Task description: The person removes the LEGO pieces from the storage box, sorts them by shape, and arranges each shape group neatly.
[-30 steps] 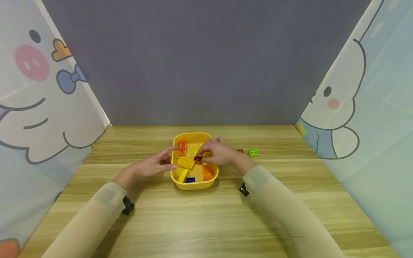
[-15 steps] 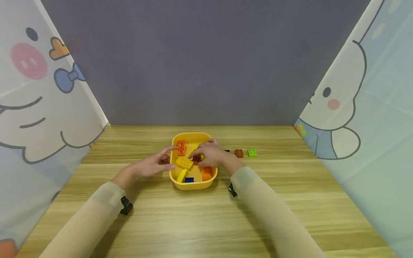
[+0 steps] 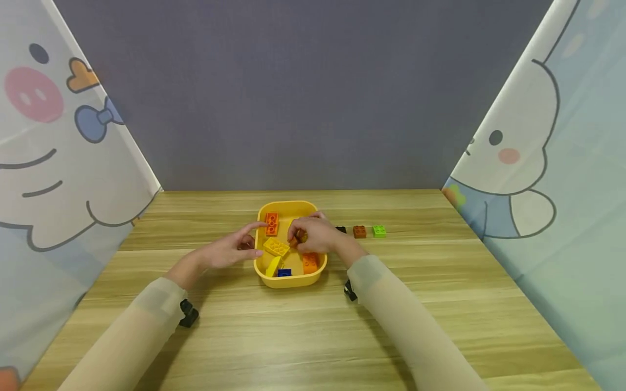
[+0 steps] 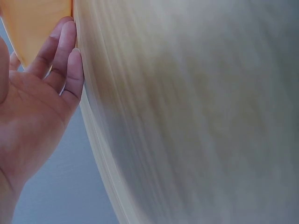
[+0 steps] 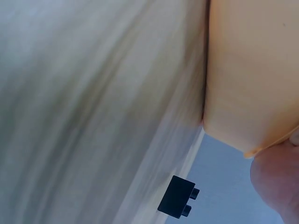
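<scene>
In the head view a yellow plastic bin stands on the table with several toy building bricks inside. My left hand rests at its left side, index fingertip over the rim and thumb by the wall. The left wrist view shows the fingers of that hand nearly straight against the bin's wall. My right hand reaches over the right rim, fingers curled down into the bin. A brown brick shows at its fingertips, mostly hidden by them. Beside it lie a yellow brick and an orange brick.
Right of the bin a black brick, a brown two-by-two brick and a lime green brick stand in a row. A red-orange brick and a blue brick lie inside the bin. A grey panel rises behind the table.
My right hand has shifted slightly left within the bin, its fingers closing in around the brown brick. The row of bricks on the right has come into fuller view. My left hand stays at the rim.
</scene>
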`<move>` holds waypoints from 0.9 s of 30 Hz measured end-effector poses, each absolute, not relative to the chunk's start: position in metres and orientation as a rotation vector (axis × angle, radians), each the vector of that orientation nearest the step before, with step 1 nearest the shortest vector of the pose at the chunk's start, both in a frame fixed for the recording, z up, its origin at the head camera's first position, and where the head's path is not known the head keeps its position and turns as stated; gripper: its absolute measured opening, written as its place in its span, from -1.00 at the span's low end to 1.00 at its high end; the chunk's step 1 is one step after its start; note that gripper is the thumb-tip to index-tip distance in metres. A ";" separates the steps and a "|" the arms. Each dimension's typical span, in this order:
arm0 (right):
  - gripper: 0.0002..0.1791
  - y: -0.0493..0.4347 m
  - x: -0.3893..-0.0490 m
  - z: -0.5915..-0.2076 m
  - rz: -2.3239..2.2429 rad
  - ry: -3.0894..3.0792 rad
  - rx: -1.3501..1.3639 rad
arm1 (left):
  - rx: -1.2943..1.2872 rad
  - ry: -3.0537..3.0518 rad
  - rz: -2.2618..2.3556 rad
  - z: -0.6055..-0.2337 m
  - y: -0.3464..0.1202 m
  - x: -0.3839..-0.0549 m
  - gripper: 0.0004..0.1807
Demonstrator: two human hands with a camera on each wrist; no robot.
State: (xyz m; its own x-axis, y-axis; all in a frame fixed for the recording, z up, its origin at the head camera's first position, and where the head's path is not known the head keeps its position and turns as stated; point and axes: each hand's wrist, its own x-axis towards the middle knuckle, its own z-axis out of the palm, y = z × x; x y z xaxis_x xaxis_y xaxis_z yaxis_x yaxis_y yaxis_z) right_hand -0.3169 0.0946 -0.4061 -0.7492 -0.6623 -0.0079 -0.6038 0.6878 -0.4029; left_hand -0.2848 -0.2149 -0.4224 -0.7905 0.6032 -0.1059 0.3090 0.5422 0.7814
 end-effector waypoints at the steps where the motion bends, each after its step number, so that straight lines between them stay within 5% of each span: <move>1: -0.69 0.095 -0.317 -0.406 -0.594 2.737 -1.031 | 0.748 2.419 1.123 -0.422 -0.215 -0.284 -0.12; 6: -0.56 0.095 -0.318 -0.405 -0.591 2.736 -1.017 | 0.748 2.422 1.120 -0.420 -0.214 -0.284 -0.13; 27: -0.74 0.096 -0.319 -0.407 -0.832 2.667 -0.953 | 0.743 2.411 1.119 -0.421 -0.215 -0.286 -0.15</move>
State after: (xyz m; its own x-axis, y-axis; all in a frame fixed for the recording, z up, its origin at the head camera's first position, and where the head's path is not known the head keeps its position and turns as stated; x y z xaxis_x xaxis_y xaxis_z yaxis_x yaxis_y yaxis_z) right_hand -0.3191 0.0959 -0.4074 -0.7756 -0.6312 0.0098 -0.5247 0.6360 -0.5659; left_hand -0.2858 -0.2153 -0.4208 -0.7885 0.6041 -0.1150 0.3022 0.5436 0.7830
